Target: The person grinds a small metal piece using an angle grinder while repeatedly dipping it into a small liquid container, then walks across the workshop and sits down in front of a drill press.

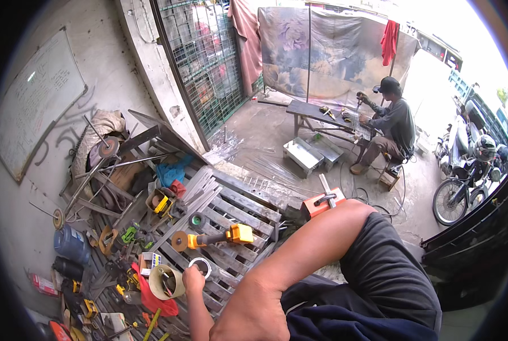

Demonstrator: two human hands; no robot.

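Observation:
My left hand (pixel 193 280) is closed at the near side of a white-rimmed round thing (pixel 200 267), perhaps a cup or a tape roll. Just left of it stands a beige tub (pixel 166 282) with small tools inside. Bent across the lower middle, my right arm brings my right hand (pixel 245 319) close to my body, near the left forearm; its fingers are hidden. Beyond the left hand, a yellow-and-black angle grinder (pixel 213 237) with a brown disc lies on the slatted wooden bench (pixel 239 199). A green-and-black round disc (pixel 197 220) lies above it.
Power tools, a red cloth (pixel 153 292) and a blue water jug (pixel 72 244) crowd the left side. An orange box with a clamp (pixel 324 200) stands past my right arm. Farther off, a seated person (pixel 390 122) works at a low bench (pixel 322 113). Motorcycles (pixel 464 176) stand at right.

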